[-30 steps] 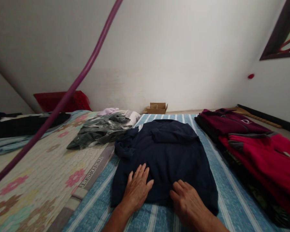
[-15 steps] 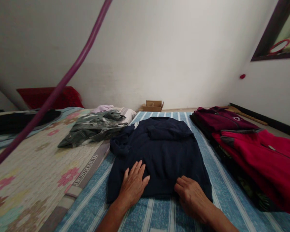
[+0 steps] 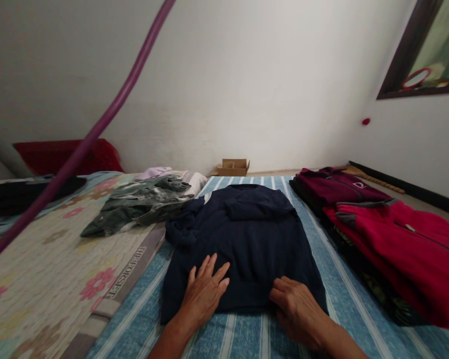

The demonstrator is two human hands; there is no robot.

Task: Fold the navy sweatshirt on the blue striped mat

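A navy blue sweatshirt (image 3: 254, 249) lies spread on the blue striped sheet (image 3: 243, 336), its neck end away from me. One sleeve is folded across the upper chest and the other is bunched at the left side. My left hand (image 3: 205, 286) rests flat on the lower left of the sweatshirt, fingers spread. At the bottom hem, right of the middle, my right hand (image 3: 294, 301) has its fingers curled together on the edge of the fabric. The fingertips of that hand are partly hidden.
To the right lie a folded maroon garment (image 3: 329, 187) and a red zip jacket (image 3: 404, 239), stacked on dark clothes. A grey-green patterned garment (image 3: 138, 202) lies on the floral cover (image 3: 63, 254) at left. A cardboard box (image 3: 234, 168) stands by the wall. A purple tube (image 3: 108, 112) crosses the upper left.
The fingers of my left hand have spread a little wider on the sweatshirt. My right hand stays at the hem. The view has shifted slightly.
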